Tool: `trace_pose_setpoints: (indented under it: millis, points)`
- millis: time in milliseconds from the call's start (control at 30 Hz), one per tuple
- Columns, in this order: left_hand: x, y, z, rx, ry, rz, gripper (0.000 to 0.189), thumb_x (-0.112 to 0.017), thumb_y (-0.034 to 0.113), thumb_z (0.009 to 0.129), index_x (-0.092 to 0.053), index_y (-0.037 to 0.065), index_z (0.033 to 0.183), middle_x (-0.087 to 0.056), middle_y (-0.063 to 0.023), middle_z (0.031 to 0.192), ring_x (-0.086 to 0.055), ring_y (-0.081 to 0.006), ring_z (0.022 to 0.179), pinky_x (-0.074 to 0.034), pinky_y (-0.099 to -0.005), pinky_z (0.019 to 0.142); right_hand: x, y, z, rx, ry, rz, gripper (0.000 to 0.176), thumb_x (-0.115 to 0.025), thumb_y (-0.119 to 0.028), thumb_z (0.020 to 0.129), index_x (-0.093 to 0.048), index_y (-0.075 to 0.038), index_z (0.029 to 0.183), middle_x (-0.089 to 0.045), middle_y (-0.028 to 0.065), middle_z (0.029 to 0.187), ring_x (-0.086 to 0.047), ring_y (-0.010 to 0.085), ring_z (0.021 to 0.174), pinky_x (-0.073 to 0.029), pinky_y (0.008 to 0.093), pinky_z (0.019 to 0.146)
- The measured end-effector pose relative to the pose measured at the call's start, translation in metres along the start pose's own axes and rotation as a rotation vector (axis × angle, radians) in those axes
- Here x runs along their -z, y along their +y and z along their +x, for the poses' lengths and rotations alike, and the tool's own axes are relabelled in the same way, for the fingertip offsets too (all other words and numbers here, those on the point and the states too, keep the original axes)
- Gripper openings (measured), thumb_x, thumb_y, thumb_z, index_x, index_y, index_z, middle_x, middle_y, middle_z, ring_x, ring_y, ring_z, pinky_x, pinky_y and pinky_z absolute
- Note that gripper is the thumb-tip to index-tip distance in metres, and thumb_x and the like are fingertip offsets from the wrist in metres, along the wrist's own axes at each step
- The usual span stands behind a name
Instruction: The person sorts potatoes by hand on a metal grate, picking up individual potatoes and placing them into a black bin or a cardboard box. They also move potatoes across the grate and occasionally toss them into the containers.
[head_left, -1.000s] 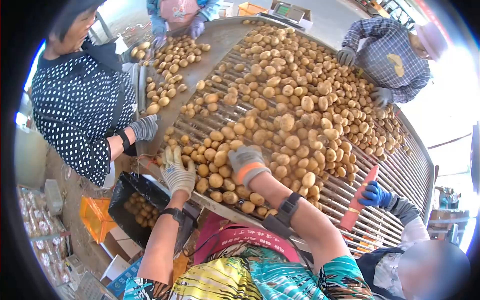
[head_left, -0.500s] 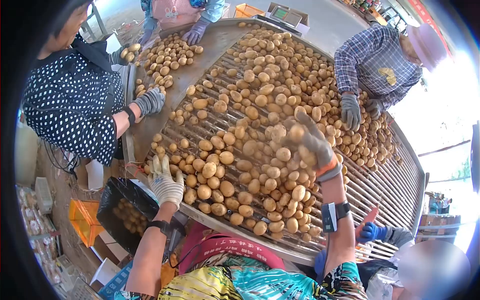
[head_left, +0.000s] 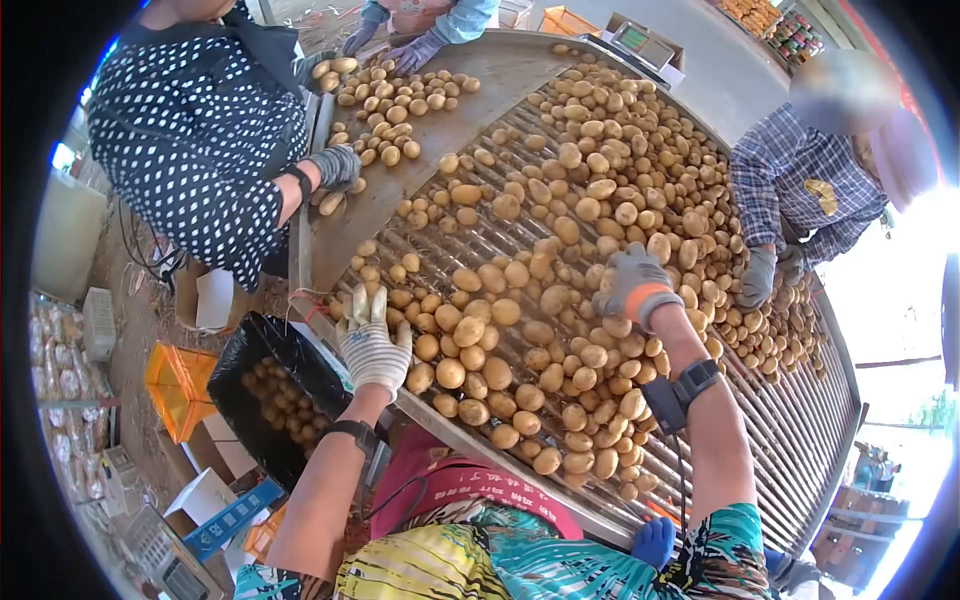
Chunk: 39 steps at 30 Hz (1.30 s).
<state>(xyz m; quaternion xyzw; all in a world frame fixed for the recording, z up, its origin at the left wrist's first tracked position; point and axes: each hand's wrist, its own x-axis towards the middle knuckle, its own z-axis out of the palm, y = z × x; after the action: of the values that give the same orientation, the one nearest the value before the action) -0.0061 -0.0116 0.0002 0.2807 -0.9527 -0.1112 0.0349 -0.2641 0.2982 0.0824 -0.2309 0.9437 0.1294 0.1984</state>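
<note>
Potatoes [head_left: 470,331] lie in a thick spread across a slatted metal sorting table [head_left: 770,450]. My left hand [head_left: 373,345], in a white striped glove, lies with fingers spread at the table's left edge, beside the nearest potatoes and closed around none. Farther right, my right hand [head_left: 637,283] wears a grey glove with an orange cuff. It reaches down into the middle of the potatoes, its fingers bent over them. Its palm and whatever lies under it are hidden.
A black-lined crate [head_left: 232,378] with potatoes stands below the left edge, beside an orange crate [head_left: 170,405]. Across the table are co-workers' gloved hands [head_left: 335,167], [head_left: 757,277]. A blue-gloved hand [head_left: 655,542] is close to my right arm. A scale [head_left: 640,42] stands behind.
My right hand has come down among the potatoes; a blurred potato showed at its fingers before. My left hand stays at the edge, fingers spread. The view has shifted, moving the scene rightward.
</note>
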Motion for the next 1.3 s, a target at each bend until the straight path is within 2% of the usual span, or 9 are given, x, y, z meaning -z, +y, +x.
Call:
trace_pose_setpoints:
  millis: [233,400,467,633,833,967,1000,1100,1300]
  points:
    - [-0.002,-0.001,-0.002,0.013,0.01,-0.03,0.066,-0.067,0.033,0.09,-0.046,0.011,0.148,-0.031,-0.0195,0.161,-0.032,-0.0374,0.147,-0.026,-0.0513,0.118,-0.008,-0.011,-0.079,0.243,-0.199,2.214,0.063,-0.063,-0.056,0.092,-0.06,-0.005,0.128,-0.067,0.0147,0.119,-0.068,0.0249,0.096,-0.059,0.0337,0.075]
    - [0.002,0.0,-0.001,0.008,0.002,-0.02,0.065,-0.066,0.032,0.09,-0.047,0.011,0.148,-0.03,-0.0189,0.162,-0.032,-0.0364,0.147,-0.026,-0.0512,0.118,-0.043,-0.069,-0.105,0.027,-0.316,2.641,0.075,-0.05,-0.07,0.095,-0.057,-0.006,0.133,-0.066,0.0134,0.123,-0.068,0.0259,0.095,-0.057,0.0381,0.057]
    - [0.004,0.003,-0.002,0.009,0.013,-0.023,0.064,-0.067,0.032,0.09,-0.048,0.01,0.148,-0.03,-0.019,0.162,-0.031,-0.0363,0.148,-0.026,-0.0501,0.118,-0.056,-0.077,-0.116,0.558,-0.749,2.881,0.077,-0.044,-0.068,0.098,-0.051,-0.003,0.14,-0.06,0.0178,0.136,-0.065,0.0318,0.114,-0.061,0.0429,0.075]
    - [0.001,0.003,-0.001,0.006,0.036,-0.008,0.064,-0.068,0.03,0.089,-0.049,0.012,0.147,-0.032,-0.0183,0.162,-0.029,-0.0365,0.15,-0.024,-0.0499,0.121,-0.073,-0.088,-0.15,0.516,-0.649,2.958,0.077,-0.043,-0.063,0.102,-0.041,-0.003,0.149,-0.052,0.0186,0.146,-0.055,0.0325,0.131,-0.045,0.0448,0.112]
    - [-0.008,-0.005,0.001,-0.028,0.069,0.026,0.063,-0.066,0.033,0.092,-0.048,0.012,0.149,-0.035,-0.0175,0.162,-0.033,-0.0343,0.149,-0.027,-0.0509,0.12,-0.084,-0.103,-0.203,0.0,-0.411,2.996,0.082,-0.043,-0.071,0.097,-0.04,-0.01,0.151,-0.047,0.017,0.152,-0.052,0.0387,0.133,-0.056,0.0506,0.097]
    - [-0.01,-0.005,0.0,-0.077,0.105,0.078,0.063,-0.065,0.034,0.093,-0.048,0.011,0.149,-0.036,-0.0189,0.161,-0.038,-0.0359,0.146,-0.03,-0.051,0.118,-0.144,-0.085,-0.235,0.457,-0.474,3.054,0.1,-0.046,-0.083,0.088,-0.037,-0.007,0.153,-0.048,0.0225,0.149,-0.057,0.0407,0.127,-0.06,0.0516,0.083]
    - [-0.013,-0.008,0.001,-0.092,0.109,0.068,0.063,-0.065,0.033,0.093,-0.047,0.011,0.149,-0.036,-0.0199,0.16,-0.038,-0.0365,0.145,-0.031,-0.0504,0.118,-0.135,-0.084,-0.25,0.066,-0.334,2.989,0.107,-0.047,-0.087,0.083,-0.037,-0.006,0.153,-0.049,0.0239,0.146,-0.059,0.0397,0.125,-0.062,0.0494,0.069]
    - [-0.021,-0.018,0.006,-0.145,0.153,0.108,0.064,-0.064,0.032,0.094,-0.045,0.009,0.151,-0.038,-0.0216,0.159,-0.038,-0.0377,0.145,-0.034,-0.0466,0.117,-0.148,-0.076,-0.287,0.353,-0.167,3.026,0.109,-0.046,-0.089,0.082,-0.038,-0.006,0.152,-0.05,0.0225,0.146,-0.059,0.0381,0.124,-0.062,0.0478,0.077]
    - [-0.023,-0.019,0.007,-0.104,0.137,0.004,0.065,-0.063,0.034,0.098,-0.039,0.013,0.155,-0.035,-0.0205,0.16,-0.036,-0.0383,0.146,-0.033,-0.0448,0.118,-0.137,-0.082,-0.35,-0.229,0.378,3.071,0.091,-0.053,-0.077,0.089,-0.041,-0.011,0.15,-0.055,0.0123,0.143,-0.063,0.0306,0.119,-0.06,0.0536,0.079]
